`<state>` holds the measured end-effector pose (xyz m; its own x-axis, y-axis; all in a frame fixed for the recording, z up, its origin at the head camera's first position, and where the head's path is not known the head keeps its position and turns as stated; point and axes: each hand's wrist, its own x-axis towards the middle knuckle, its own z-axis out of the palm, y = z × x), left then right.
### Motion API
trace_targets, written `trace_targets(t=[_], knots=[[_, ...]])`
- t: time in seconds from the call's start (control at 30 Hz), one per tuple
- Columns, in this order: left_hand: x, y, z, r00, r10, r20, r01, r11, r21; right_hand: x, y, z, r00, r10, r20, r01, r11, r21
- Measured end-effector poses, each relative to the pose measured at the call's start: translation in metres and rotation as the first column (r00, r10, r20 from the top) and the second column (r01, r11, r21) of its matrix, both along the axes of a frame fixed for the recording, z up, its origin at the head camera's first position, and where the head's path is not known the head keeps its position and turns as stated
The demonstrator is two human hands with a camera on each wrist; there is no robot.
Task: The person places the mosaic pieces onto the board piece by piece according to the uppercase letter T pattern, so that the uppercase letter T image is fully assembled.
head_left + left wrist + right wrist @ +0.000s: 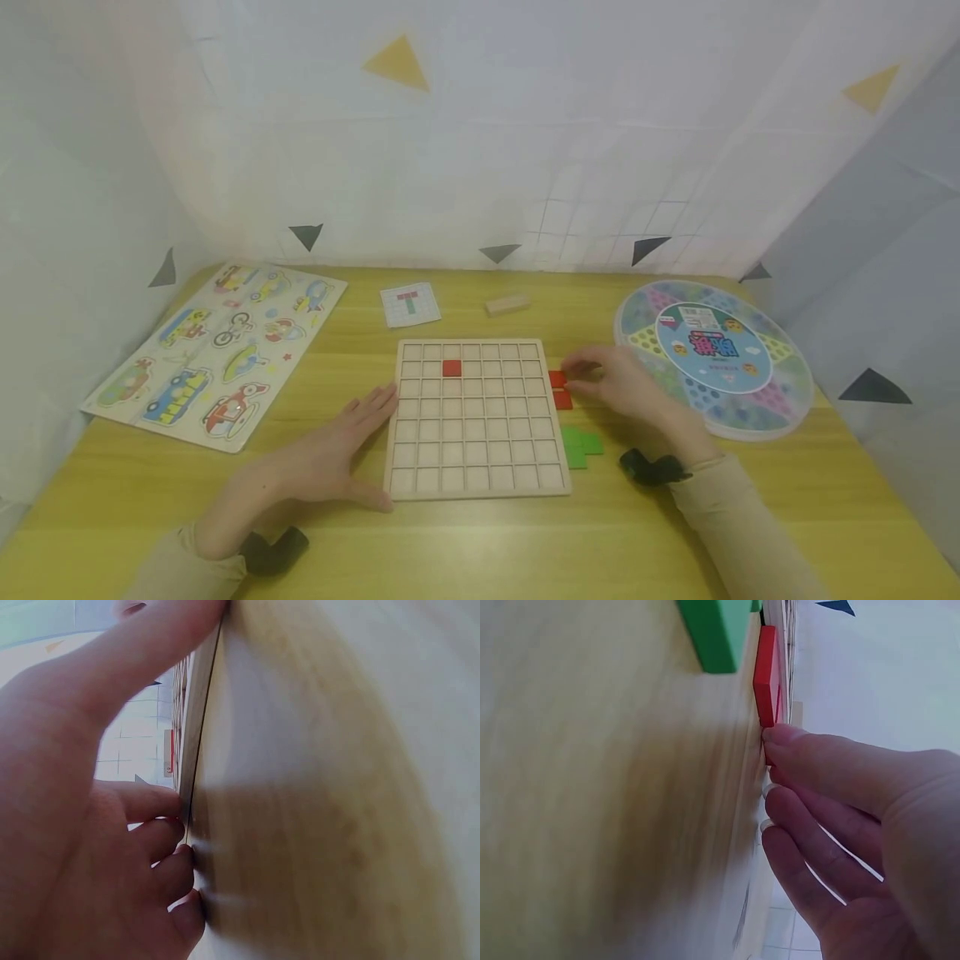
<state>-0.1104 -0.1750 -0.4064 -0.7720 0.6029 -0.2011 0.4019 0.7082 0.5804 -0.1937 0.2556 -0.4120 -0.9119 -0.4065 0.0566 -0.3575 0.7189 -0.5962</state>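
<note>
A wooden grid board point(483, 497) lies on the table, with one red square tile point(452, 368) in a cell of its second row. My left hand point(322, 462) rests at the board's left edge, fingers extended and thumb spread toward the near corner. Beside the right edge, my right hand point(630, 387) pinches the farther loose red tile point(557, 379) between thumb and fingers, partly covering it. A nearer red tile point(766, 679) lies against it along the board. Several green tiles point(577, 446) sit closer to me, by the same edge.
Behind the board lie a pattern card point(410, 305) showing a red-and-green T and a small wooden block point(507, 304). A picture puzzle board point(225, 350) lies at left. A round game board point(712, 358) lies at right, close to my right forearm.
</note>
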Motion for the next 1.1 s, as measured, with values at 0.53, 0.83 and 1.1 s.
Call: trace_targets(t=[0.53, 0.83, 1.1], knots=[[-0.0011, -0.0006, -0.0005, 1.0, -0.003, -0.01, 0.003, 1.0, -0.002, -0.001, -0.0024, -0.003, 0.997, -0.006, -0.081, 0.009, 0.999, 0.033], [-0.0008, -0.0011, -0.0013, 1.0, -0.004, -0.013, 0.004, 1.0, 0.006, -0.0018, -0.0023, -0.0035, 0.995, -0.009, -0.096, 0.013, 0.999, 0.032], [-0.0008, -0.0012, -0.0013, 1.0, -0.004, -0.012, 0.004, 1.0, 0.007, -0.0022, -0.0018, -0.0044, 0.994, -0.003, -0.106, 0.005, 1.0, 0.024]])
